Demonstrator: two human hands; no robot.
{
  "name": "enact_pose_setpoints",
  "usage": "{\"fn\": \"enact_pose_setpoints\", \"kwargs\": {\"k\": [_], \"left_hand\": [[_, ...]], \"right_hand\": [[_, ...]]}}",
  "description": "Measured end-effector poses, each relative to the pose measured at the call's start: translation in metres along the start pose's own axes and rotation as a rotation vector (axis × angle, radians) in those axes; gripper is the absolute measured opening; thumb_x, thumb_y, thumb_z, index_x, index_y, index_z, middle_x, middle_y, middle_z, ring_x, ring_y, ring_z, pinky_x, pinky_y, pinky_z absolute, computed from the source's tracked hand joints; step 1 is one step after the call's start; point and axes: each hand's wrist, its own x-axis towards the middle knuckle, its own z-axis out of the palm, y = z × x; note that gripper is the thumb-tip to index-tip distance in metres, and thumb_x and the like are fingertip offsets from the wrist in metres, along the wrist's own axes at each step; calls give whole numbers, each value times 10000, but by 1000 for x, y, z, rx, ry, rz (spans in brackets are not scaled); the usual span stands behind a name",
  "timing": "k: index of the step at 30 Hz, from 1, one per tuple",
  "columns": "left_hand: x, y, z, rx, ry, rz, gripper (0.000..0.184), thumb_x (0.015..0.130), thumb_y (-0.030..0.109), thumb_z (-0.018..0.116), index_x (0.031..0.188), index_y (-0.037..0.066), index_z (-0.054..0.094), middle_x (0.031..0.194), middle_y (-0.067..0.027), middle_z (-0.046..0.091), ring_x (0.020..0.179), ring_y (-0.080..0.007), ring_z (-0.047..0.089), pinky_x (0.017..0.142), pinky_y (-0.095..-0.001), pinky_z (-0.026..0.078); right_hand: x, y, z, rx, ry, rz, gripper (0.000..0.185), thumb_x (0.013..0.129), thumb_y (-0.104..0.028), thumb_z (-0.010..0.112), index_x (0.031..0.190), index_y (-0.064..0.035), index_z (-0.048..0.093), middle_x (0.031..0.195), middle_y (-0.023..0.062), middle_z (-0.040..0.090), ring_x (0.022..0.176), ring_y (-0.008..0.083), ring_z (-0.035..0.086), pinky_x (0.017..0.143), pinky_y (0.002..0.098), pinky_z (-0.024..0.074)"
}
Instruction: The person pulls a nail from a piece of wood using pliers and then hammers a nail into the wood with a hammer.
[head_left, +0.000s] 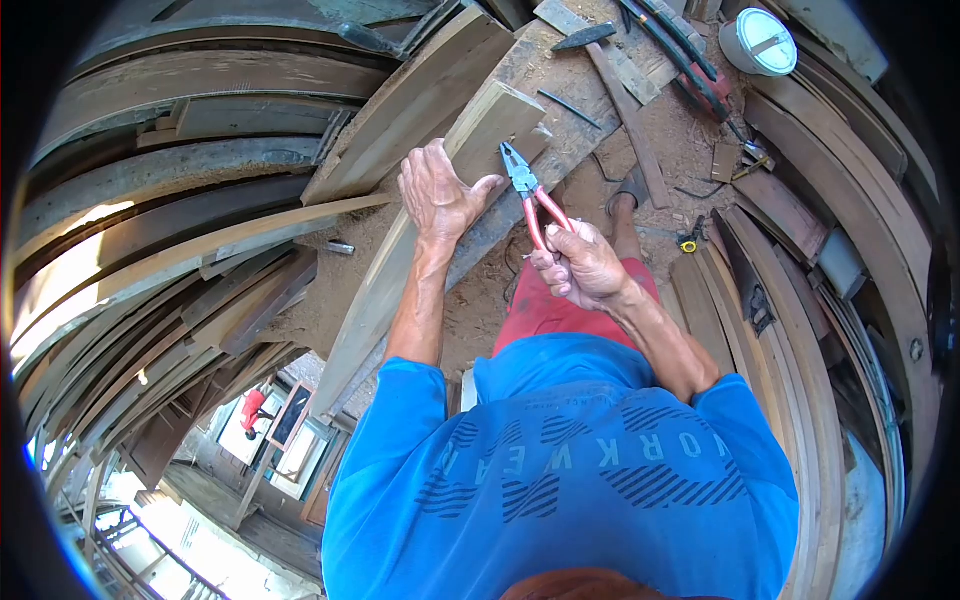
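Observation:
Red-handled pliers (522,177) are in my right hand (585,262), its fingers wrapped round the handles. The metal jaws point up and left, over a light wooden board (490,125). My left hand (440,192) rests at the left edge of that board with its thumb spread toward the pliers and nothing seen in its grip. A small dark mark shows on the board near the jaws; its nature is too small to tell.
A hammer (625,115) and a thin dark rod (569,109) lie beyond the board. A white bucket (760,43) stands at upper right, a yellow tape measure (688,246) on the ground. Stacked planks (220,160) line both sides. A person in red (252,410) is far off.

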Motion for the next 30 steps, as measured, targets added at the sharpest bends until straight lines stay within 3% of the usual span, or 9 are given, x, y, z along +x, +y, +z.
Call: {"fn": "enact_pose_setpoints", "kwargs": {"k": [3,9,15,18,21,24,27,30], "left_hand": [[0,0,1,7,5,-6,973,546,471,1013,1286,20,571,1117,-180,626,1063,-386,602,905,-498,477],[-1,0,1,6,6,-8,968,544,484,1010,1278,27,576,1107,-176,627,1061,-390,604,901,-501,481],[-2,1,1,11,-5,-18,958,549,475,1009,1276,23,577,1115,-176,621,1072,-383,597,915,-496,475],[-2,1,1,12,-9,-24,946,554,462,1009,1272,25,576,1115,-174,621,1071,-380,597,916,-494,475],[-2,1,0,18,-13,-31,943,551,455,1011,1268,25,575,1117,-172,622,1070,-377,597,917,-495,476],[-3,2,1,20,-6,-27,946,546,457,1013,1266,25,575,1118,-170,623,1070,-374,598,916,-494,477],[-4,3,0,29,-5,-32,947,544,458,1013,1263,25,575,1114,-167,624,1068,-371,600,912,-493,480],[-1,3,2,38,1,-23,940,545,453,1013,1259,24,576,1110,-165,625,1064,-371,601,908,-491,481]], "right_hand": [[-1,1,2,151,-48,31,152,1097,-254,559,1067,-148,454,852,27,588,620,48,490,481,218,425],[0,0,-3,-72,-11,-5,153,1093,-260,574,1080,-170,452,868,9,558,639,45,485,491,209,417],[-2,2,3,154,-19,32,134,1115,-252,518,1057,-145,460,851,27,587,622,49,488,469,215,407],[-1,3,0,-273,67,-90,122,1121,-237,500,1072,-135,455,848,39,596,609,55,485,464,222,407],[-3,-3,1,-202,58,-51,125,1121,-231,489,1077,-120,454,842,41,594,594,60,480,461,233,408],[-4,0,5,95,30,10,145,1122,-235,476,1066,-102,459,821,41,590,574,62,473,454,244,407],[-5,-1,6,-176,72,-50,134,1118,-231,479,1068,-108,458,827,40,591,579,61,473,458,239,407],[-5,-6,1,-244,64,-63,130,1115,-230,488,1084,-110,450,824,37,587,578,60,470,461,236,409]]}}
